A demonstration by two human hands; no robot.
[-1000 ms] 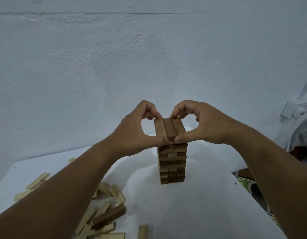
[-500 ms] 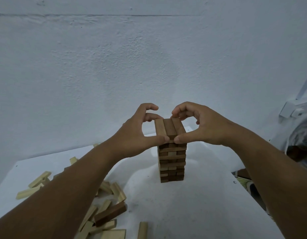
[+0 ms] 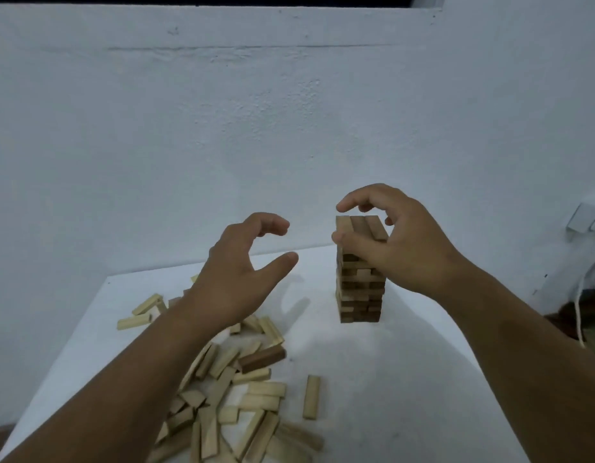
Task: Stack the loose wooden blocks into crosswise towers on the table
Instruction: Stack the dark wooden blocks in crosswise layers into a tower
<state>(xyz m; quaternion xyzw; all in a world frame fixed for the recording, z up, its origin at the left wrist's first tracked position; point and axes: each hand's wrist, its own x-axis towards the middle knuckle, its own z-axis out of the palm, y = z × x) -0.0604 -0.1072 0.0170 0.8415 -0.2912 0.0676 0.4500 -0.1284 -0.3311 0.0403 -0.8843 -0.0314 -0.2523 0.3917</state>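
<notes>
tower: one crosswise tower [image 3: 360,279] stands right of centre in the frame on the white table [image 3: 406,379]; many layers up, three blocks side by side on top; it looks upright
right hand: the right hand [image 3: 389,242] is at the tower's top, thumb laid against the near face of the upper layers, fingers arched over the top row; whether the fingertips touch the wood I cannot tell; it lifts no block
left hand: the left hand [image 3: 242,275] hovers left of the tower, well apart from it; fingers loosely curved, thumb out, nothing in it
loose blocks: a scattered heap of loose blocks [image 3: 229,396] fills the lower left of the frame; a single block [image 3: 311,397] lies apart, low centre
progress: one tower built, seemingly being squared up; judging by the heap, most blocks remain to be stacked, so more towers are left
surroundings: pale wall [image 3: 289,128] across the upper frame
</notes>
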